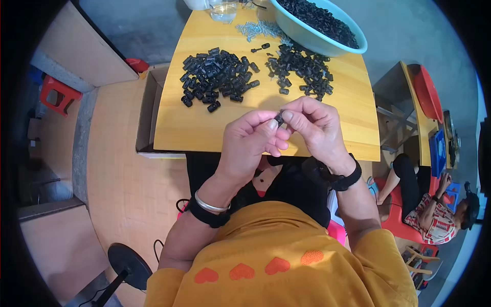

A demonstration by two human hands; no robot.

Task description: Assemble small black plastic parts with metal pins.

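Observation:
Just above the table's near edge, a small black plastic piece (279,118), which looks like part of a cord lock, is pinched between my two hands. My left hand (249,141) is closed with thumb and forefinger on its lower left side. From the upper right, the thumb and forefinger of my right hand (318,129) close on the same piece. Fingertips hide most of it. Beyond my left hand lies a heap of black barrel-shaped cord locks (217,77). Smaller loose black parts (302,69) spread out beyond my right hand.
A pale blue basin (319,31) full of black parts stands at the table's far right. Small silver springs (260,29) lie beside it, near a clear bowl (223,11). Another person (434,217) sits at the right by a wooden table with a red basin (428,93).

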